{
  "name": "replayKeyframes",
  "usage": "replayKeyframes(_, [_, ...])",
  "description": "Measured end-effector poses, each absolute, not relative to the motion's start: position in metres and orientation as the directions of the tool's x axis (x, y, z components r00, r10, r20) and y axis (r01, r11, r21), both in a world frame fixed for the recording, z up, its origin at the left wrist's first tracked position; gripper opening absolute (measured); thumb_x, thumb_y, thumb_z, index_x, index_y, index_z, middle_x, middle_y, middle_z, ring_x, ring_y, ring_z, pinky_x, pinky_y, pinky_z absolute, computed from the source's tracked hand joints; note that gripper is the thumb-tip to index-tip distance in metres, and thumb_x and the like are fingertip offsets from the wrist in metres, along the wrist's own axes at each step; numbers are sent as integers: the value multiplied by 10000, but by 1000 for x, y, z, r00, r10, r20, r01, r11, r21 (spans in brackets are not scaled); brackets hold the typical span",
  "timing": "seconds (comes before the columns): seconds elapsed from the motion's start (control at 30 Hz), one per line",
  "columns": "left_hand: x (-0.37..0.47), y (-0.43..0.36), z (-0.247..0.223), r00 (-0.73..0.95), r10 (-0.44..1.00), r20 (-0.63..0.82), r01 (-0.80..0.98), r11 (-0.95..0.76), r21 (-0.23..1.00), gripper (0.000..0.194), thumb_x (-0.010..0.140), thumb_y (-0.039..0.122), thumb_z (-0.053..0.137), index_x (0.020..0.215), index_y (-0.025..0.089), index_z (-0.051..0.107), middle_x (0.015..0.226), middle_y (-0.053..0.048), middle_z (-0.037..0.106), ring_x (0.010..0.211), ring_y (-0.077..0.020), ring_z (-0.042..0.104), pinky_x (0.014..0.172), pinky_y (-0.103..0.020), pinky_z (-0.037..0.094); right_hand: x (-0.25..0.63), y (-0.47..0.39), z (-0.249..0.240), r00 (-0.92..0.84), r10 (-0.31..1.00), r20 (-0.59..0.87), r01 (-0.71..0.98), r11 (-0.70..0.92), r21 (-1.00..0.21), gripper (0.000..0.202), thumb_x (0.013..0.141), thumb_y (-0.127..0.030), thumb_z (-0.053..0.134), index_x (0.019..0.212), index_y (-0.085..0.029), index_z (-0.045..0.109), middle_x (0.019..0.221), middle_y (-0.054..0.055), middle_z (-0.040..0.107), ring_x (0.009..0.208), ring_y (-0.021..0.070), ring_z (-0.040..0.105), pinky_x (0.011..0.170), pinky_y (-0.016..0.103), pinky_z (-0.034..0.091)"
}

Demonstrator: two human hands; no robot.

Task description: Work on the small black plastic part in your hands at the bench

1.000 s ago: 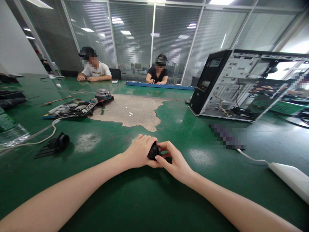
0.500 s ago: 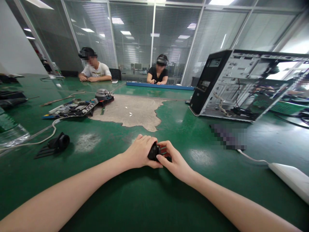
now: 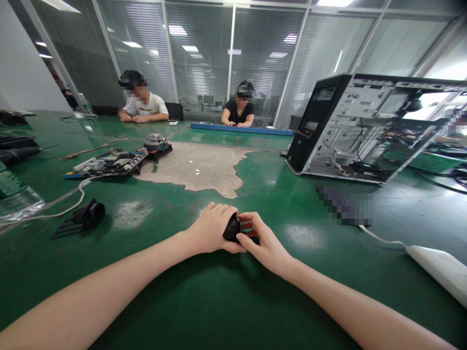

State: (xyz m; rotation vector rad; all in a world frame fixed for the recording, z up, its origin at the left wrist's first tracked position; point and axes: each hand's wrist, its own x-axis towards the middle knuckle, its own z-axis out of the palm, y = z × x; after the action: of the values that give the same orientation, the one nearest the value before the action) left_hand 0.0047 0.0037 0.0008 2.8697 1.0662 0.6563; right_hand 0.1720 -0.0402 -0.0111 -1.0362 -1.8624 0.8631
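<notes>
A small black device (image 3: 231,229) is held between both hands, low over the green tabletop (image 3: 219,301). My left hand (image 3: 212,228) wraps round its left side, with the fingers over the top and the thumb below. From the right, my right hand (image 3: 260,240) grips the device's right end between thumb and fingers. The palms hide part of the device. To the left, a black part with a round ring and flat slats (image 3: 87,216) lies on the table.
An open computer case (image 3: 328,126) stands at the right, near a white power strip (image 3: 438,270) with a cable. Further left are a circuit board (image 3: 109,163), a cooler (image 3: 157,143) and a plastic bottle (image 3: 16,194). Two people sit across the table behind a blue bar (image 3: 241,129).
</notes>
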Motion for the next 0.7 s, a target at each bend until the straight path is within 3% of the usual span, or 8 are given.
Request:
replayKeyframes(0.13, [5, 4, 0, 679, 631, 376, 627, -764, 150, 622, 567, 625, 589, 963, 161, 466, 894, -70, 567, 816, -242, 521, 743, -361, 325, 172, -41, -10, -335, 896, 291, 327, 400, -856, 283, 781, -148, 507, 1044, -206, 421, 912, 32, 529, 795, 148, 555, 675, 304, 499])
replayKeyframes(0.43, [5, 3, 1, 679, 625, 384, 616, -770, 164, 667, 543, 643, 603, 981, 163, 456, 925, -69, 569, 830, -245, 524, 745, -358, 326, 173, -40, -12, -315, 838, 445, 329, 537, -777, 178, 797, -158, 492, 963, -220, 479, 989, 48, 483, 947, 174, 506, 724, 295, 491])
replayKeyframes(0.7, [4, 3, 1, 692, 618, 373, 624, -772, 120, 587, 598, 598, 581, 960, 151, 462, 876, -65, 562, 802, -236, 516, 731, -352, 325, 173, -41, -10, -350, 876, 332, 333, 448, -830, 320, 763, -116, 512, 1053, -213, 416, 996, 46, 489, 886, 159, 536, 687, 293, 500])
